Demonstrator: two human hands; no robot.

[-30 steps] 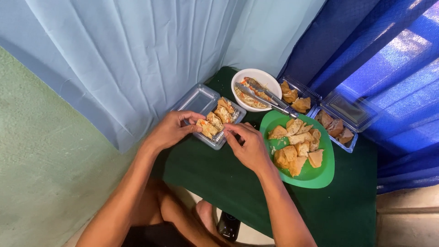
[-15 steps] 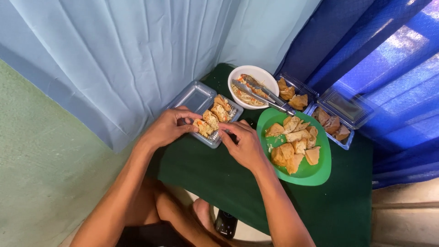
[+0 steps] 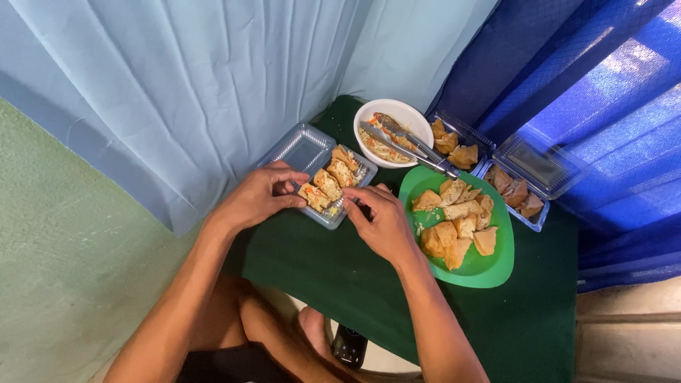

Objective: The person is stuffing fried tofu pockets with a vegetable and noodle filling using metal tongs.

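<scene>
On the green table, left hand (image 3: 259, 198) and right hand (image 3: 379, 220) pinched the clear tray (image 3: 323, 216); stuffed pieces (image 3: 330, 181) risked spilling if tilted.

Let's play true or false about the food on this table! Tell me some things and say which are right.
1. Both hands are at the clear plastic tray of stuffed pieces. True: the left hand and the right hand both touch it.
2. The plate with fried pieces is red. False: it is green.
3. Metal tongs rest on the white bowl. True.
4. The tablecloth is yellow. False: it is dark green.
5. The curtain on the right is blue. True.
</scene>
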